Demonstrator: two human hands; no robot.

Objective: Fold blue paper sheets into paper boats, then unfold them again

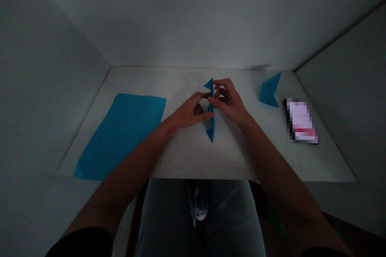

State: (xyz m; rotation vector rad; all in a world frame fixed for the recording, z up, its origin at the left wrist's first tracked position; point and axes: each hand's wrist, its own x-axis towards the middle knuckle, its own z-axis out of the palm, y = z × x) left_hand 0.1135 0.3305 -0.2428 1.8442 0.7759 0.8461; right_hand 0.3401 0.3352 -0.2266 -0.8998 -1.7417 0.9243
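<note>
A folded blue paper piece [212, 125] stands on edge between my hands, long and narrow from this angle, with small pointed flaps sticking out to the left at its far and near ends. My left hand [193, 110] grips it from the left, thumb and fingers closed against its middle. From the right, my right hand [230, 100] pinches it, thumb across the upper middle and forefinger near the far tip. The hands partly hide the paper's middle.
A large blue paper sheet [120, 132] lies flat at the left of the white table [193, 160]. Another folded blue paper shape [269, 91] stands at the back right. A phone [301, 120] with a blurred screen lies near the right edge. Walls enclose the back and sides.
</note>
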